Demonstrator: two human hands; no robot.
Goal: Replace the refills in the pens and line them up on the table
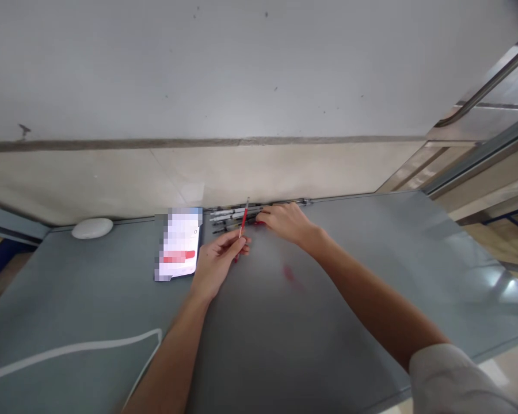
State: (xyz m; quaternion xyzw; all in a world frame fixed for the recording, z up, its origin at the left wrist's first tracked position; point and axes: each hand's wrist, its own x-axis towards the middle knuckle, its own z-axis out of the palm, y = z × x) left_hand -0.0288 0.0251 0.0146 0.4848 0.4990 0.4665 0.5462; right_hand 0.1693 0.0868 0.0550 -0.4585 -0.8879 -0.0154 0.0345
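My left hand (218,259) pinches a slim red pen refill (244,221) between thumb and fingers. The refill stands tilted, its clear end pointing up towards the wall. My right hand (287,221) is closed over the right part of a row of pens (228,213) lying along the wall. These pens have white, grey and black barrels. Something small and red (259,219) shows at my right fingertips; its kind is hard to make out, and part of it is hidden by the fingers.
A phone (181,247) with a lit screen lies left of my left hand on the grey table (259,345). Further left sits a white oval object (92,228). A white cable (82,347) crosses the front left. Behind the table rises a tiled wall (285,167).
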